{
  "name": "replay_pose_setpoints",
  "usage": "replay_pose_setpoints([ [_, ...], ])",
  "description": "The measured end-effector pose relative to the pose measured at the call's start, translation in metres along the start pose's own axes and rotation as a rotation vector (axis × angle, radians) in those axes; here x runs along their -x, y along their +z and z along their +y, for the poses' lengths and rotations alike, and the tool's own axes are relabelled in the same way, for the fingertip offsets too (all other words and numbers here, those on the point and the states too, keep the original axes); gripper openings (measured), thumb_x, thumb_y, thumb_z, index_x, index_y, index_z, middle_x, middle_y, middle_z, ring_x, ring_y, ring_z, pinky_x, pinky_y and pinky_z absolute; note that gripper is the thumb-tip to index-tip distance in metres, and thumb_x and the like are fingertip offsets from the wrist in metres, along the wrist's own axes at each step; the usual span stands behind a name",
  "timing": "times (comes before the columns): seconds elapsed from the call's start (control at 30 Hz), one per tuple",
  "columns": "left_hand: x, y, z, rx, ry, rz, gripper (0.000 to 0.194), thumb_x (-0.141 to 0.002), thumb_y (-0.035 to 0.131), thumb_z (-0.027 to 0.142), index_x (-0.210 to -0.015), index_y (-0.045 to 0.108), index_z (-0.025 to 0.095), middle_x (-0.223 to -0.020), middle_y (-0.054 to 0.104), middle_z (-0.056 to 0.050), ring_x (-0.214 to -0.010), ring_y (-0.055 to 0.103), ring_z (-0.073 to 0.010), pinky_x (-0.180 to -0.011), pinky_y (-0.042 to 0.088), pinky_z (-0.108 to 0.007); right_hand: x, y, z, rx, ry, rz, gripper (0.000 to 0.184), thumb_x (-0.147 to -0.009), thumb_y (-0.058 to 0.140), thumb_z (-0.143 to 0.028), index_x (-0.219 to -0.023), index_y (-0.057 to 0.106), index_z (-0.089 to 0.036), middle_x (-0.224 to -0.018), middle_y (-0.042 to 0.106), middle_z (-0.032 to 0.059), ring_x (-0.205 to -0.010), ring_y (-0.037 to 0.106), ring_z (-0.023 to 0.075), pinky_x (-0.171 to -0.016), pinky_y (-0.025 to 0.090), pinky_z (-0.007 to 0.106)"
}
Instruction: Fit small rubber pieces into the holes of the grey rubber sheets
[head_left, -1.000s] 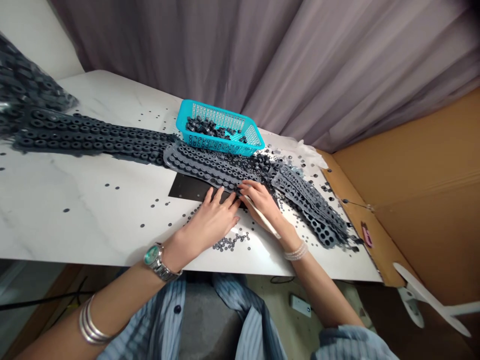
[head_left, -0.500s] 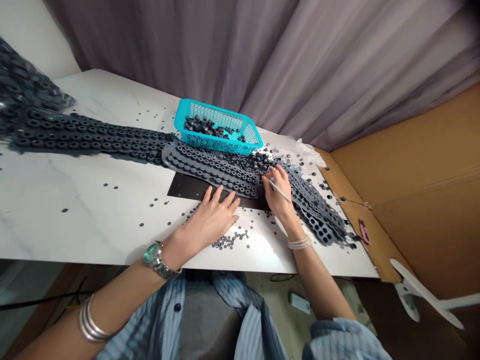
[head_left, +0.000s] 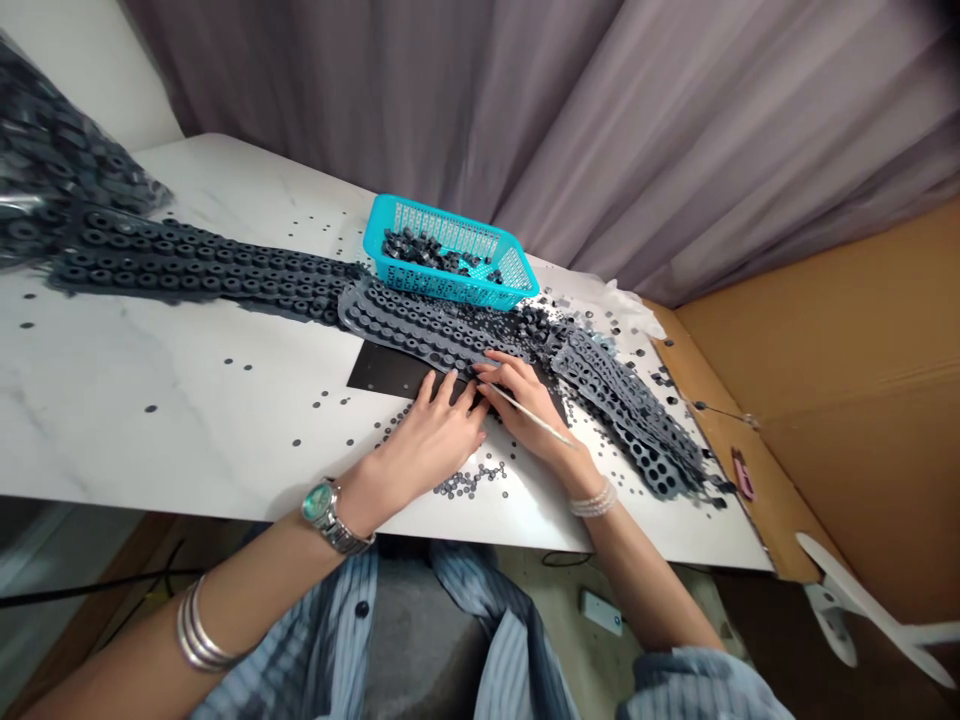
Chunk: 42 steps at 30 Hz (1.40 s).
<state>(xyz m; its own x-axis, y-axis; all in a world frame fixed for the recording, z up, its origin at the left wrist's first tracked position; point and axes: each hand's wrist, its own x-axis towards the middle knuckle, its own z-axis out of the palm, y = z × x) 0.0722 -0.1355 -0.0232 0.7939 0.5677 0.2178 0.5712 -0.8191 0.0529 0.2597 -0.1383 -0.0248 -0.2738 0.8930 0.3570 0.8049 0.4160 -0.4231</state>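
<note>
A dark grey rubber sheet with rows of raised rings (head_left: 409, 322) lies on a black mat (head_left: 379, 368) in front of me. My left hand (head_left: 431, 435) rests flat with its fingers spread, the fingertips at the sheet's near edge. My right hand (head_left: 525, 405) is closed round a thin pale stick-like tool (head_left: 536, 415), whose tip is at the sheet's near edge beside my left fingers. The tip itself is too small to make out. Small dark discs (head_left: 469, 483) are scattered on the table around both hands.
Behind the sheet stands a turquoise basket (head_left: 454, 290) holding small dark pieces. More ringed sheets (head_left: 202, 265) stretch left towards a clear bag of dark parts (head_left: 75, 150). Sheets with open holes (head_left: 637, 410) are piled at right, near a pink cutter (head_left: 742, 474) on cardboard (head_left: 825, 400).
My right hand has moved left with the stick-like tool, from the sheet's right end to beside my left fingers. The left hand stays on the near edge. The view has shifted slightly.
</note>
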Motion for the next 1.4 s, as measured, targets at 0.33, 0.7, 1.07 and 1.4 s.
replay_pose_setpoints([
  [0.33,-0.002,0.000,-0.001,0.016,-0.004,-0.027,0.043,-0.098,0.042,0.031,-0.134,0.054,0.011,-0.137,0.056,-0.017,-0.135,0.040,-0.0386,-0.110,0.031,-0.057,-0.005,0.006,0.006,0.241,-0.183,-0.014,0.019,-0.099,0.040,-0.026,-0.103,0.058,-0.023,-0.120,0.066,0.0107,-0.133,0.046,0.0263,-0.100,0.048,0.048],
  [0.7,-0.003,-0.005,-0.002,0.022,0.011,-0.036,0.046,-0.101,0.036,0.035,-0.138,0.051,0.014,-0.143,0.049,-0.016,-0.133,0.042,-0.0374,-0.108,0.033,-0.057,-0.013,-0.008,0.021,0.321,0.002,0.290,0.022,-0.100,0.035,-0.028,-0.109,0.054,-0.025,-0.123,0.062,0.0120,-0.140,0.036,0.0280,-0.108,0.039,0.057],
  [1.07,-0.001,-0.003,0.000,0.024,0.001,0.002,0.043,-0.099,0.040,0.033,-0.136,0.052,0.015,-0.142,0.050,-0.017,-0.133,0.041,-0.0367,-0.108,0.031,-0.057,-0.011,-0.006,0.009,0.003,0.054,0.112,0.011,-0.096,0.049,-0.030,-0.095,0.059,-0.025,-0.117,0.069,0.0067,-0.136,0.044,0.0249,-0.107,0.041,0.051],
  [1.4,-0.001,-0.005,0.000,0.026,-0.003,-0.006,0.042,-0.099,0.039,0.034,-0.135,0.052,0.016,-0.138,0.052,-0.017,-0.133,0.041,-0.0360,-0.108,0.031,-0.057,-0.012,0.000,0.010,0.067,-0.011,0.039,0.012,-0.097,0.047,-0.030,-0.098,0.057,-0.025,-0.120,0.067,0.0084,-0.134,0.046,0.0250,-0.105,0.042,0.051],
])
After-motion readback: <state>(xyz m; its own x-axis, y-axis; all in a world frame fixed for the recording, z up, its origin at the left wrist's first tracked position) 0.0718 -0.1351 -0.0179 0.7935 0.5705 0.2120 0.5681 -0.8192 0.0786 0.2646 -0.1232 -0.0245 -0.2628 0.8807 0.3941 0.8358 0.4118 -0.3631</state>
